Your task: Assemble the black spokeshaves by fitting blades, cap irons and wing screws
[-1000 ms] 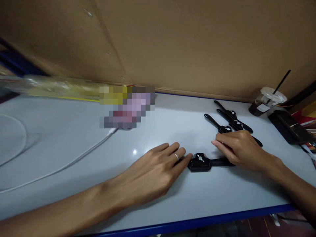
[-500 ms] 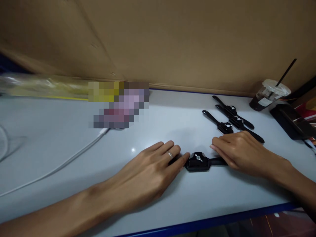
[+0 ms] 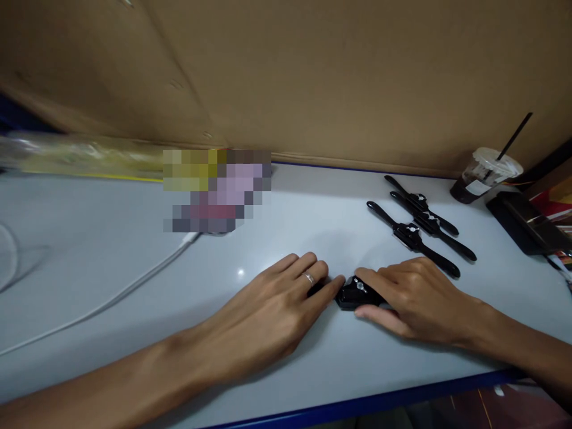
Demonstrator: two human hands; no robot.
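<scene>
A black spokeshave (image 3: 353,293) lies on the white table between my hands, its metal screw facing up. My left hand (image 3: 286,304), with a ring on one finger, is closed around the left handle and hides most of it. From the other side my right hand (image 3: 411,298) grips the tool, thumb at the near edge of the body and fingers over the far edge. The right handle is hidden beneath that hand. Behind my right hand rest three more black spokeshaves, a near one (image 3: 413,238), a middle one (image 3: 432,224) and a far one (image 3: 420,201).
A plastic cup (image 3: 482,176) with dark drink and straw stands at the back right, beside a black box-like object (image 3: 521,223). A white cable (image 3: 111,292) runs across the left to a blurred-out object (image 3: 227,190). Cardboard (image 3: 313,77) walls the back. The table's blue edge (image 3: 357,405) is nearest me.
My right hand has moved left and down, from the right handle onto the spokeshave's body, and uncovered the near spare spokeshave behind it. My left hand has stayed in place.
</scene>
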